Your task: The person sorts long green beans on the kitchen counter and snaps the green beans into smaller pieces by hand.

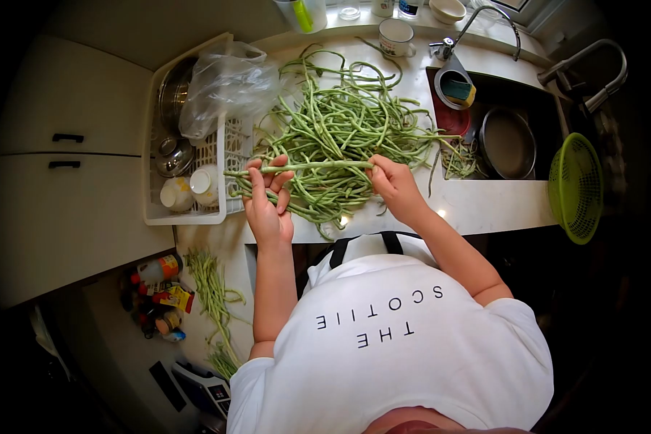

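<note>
A large tangled heap of green long beans [340, 123] lies on the white counter. Stretched nearly level above its near side is one long bean [322, 166], held between my two hands. My left hand [269, 195] has the bean across its fingers near the left end, with the thumb raised against it. At the other end, my right hand [396, 186] pinches the bean between thumb and curled fingers. Trimmed bean ends [458, 160] lie at the left side of the sink, right of the heap.
A white dish rack [231, 155] with bowls and a plastic bag [228, 87] stands left. The sink [550, 137] holds a round pan [508, 143]; a green colander [576, 188] is beside it. More long beans [213, 289] lie lower left, near bottles. A mug [396, 37] stands behind the heap.
</note>
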Tool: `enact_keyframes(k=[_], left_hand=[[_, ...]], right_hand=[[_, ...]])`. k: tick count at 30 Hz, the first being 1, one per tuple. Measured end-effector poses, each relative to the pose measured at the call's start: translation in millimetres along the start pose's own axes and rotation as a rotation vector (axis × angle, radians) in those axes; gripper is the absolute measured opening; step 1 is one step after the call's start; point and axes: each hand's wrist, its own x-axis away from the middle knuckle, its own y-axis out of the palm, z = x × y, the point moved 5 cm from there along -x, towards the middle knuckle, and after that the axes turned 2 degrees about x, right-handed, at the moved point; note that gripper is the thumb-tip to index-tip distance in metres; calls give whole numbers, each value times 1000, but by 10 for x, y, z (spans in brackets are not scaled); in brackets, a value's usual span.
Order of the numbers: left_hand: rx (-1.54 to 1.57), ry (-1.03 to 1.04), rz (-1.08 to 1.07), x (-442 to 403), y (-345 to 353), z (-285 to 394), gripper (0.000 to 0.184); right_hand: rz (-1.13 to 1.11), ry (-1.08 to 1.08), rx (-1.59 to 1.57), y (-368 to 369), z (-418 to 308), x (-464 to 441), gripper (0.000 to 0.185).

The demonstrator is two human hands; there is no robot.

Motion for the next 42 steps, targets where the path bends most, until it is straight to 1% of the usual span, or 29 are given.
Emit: enact_keyframes(k=[2,3,5,7,9,11,13,14,16,17,19,20,22,23,25,26,27,28,29,31,33,34,35,37,38,39,40,41,42], left_hand=[[-10,-15,1,69,77,-46,22],[-4,-22,-3,100,132,-87,22],[-40,-35,-33,158,234,-179,22],[-41,-34,-56,175,281,-254,23],[-74,8,-101,164,334,-276,23],[-26,56,-90,110,300,-258,24],[62,156,-59,28,236,-125,24],[29,183,171,-21,107,32,25],[20,247,49,-179,-236,376,25],[79,244,68,-229,-381,475,26],[73,231,-32,-183,-429,681,27],[73,234,-27,-153,-377,720,27],[-42,208,245,-44,-308,756,30],[-44,203,251,-19,-306,735,30],[4,184,200,-9,-279,705,34],[2,183,199,-21,-305,697,34],[80,160,93,-45,-309,673,35],[158,141,-11,-50,-299,669,36],[160,149,-7,-37,-308,695,36],[136,154,-91,9,-249,749,37],[65,173,-47,52,-280,763,32],[21,119,-67,68,-332,708,29],[-22,66,-85,79,-364,668,27],[-165,-34,-92,130,-232,475,28],[-259,-94,-110,148,-147,362,30],[-319,-184,-201,179,-18,224,33],[-378,-273,-292,211,117,85,36],[-441,-308,-357,212,203,-78,39],[-471,-312,-472,235,352,-186,40]], right_hand=[[74,143,-345,-81,188,42,22],[81,145,-338,-141,191,54,22],[35,242,-939,-192,227,78,22],[88,222,-943,-270,151,110,22],[221,89,-669,-433,97,145,21],[249,72,-596,-554,207,159,21],[578,-102,139,-877,242,256,20],[658,-82,246,-1133,314,292,18],[781,-35,501,-1672,479,412,13],[822,-7,651,-1876,563,480,10],[711,-99,1006,-2028,678,513,14],[705,-102,1005,-2035,736,519,14],[646,-166,1087,-1873,655,549,23],[532,-134,993,-1778,717,519,24],[349,-11,627,-1357,885,462,22],[299,-40,639,-1120,845,419,20],[248,-70,652,-914,812,372,17],[217,-29,713,-792,830,320,16],[184,9,775,-712,867,270,15],[168,27,801,-668,966,210,16],[145,-9,758,-631,910,162,19],[151,1,663,-649,790,165,19],[144,-7,663,-647,727,141,19],[142,48,-84,-644,625,106,16],[84,35,-245,-630,464,109,10],[82,31,-244,-604,305,124,10],[91,-36,-288,-574,137,156,7],[98,-105,-332,-546,0,183,7],[99,-197,-343,-519,-110,204,12]])
